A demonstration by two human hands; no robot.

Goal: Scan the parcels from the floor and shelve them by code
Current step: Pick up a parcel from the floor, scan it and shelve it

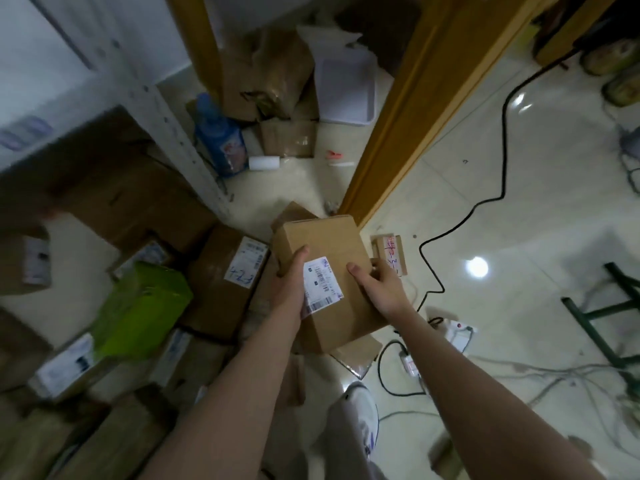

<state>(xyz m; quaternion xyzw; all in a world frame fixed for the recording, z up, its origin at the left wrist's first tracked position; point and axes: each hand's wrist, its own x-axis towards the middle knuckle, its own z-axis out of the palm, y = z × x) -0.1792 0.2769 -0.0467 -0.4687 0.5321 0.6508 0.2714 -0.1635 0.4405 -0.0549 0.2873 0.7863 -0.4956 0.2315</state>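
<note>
Fingers (pixel 376 264) of the right hand (pixel 379 289) are curling round the right edge of the cardboard parcel (pixel 329 244), thumb lying across the top. The left hand (pixel 289 285) is gripping the left side, so both hands are grasping it and holding it up over the floor (pixel 519 150), with the white shipping label (pixel 322 287) facing up. That looks like one parcel picked and being lined up for reading. No scanner is showing, so I cannot tell whether it is scanned yet, and it is not on a shelf. Plenty is waiting: a taped box (pixel 225 282) with a blue handwritten number is lying just left of the hands, a green parcel (pixel 145 306) is sitting further left, and more cartons are crowding the near left. A small box (pixel 389 254) with red writing is lying just beyond the right hand. The grey shelf upright (pixel 173 133) is standing far left, so I'd say most of the job is ahead.
</note>
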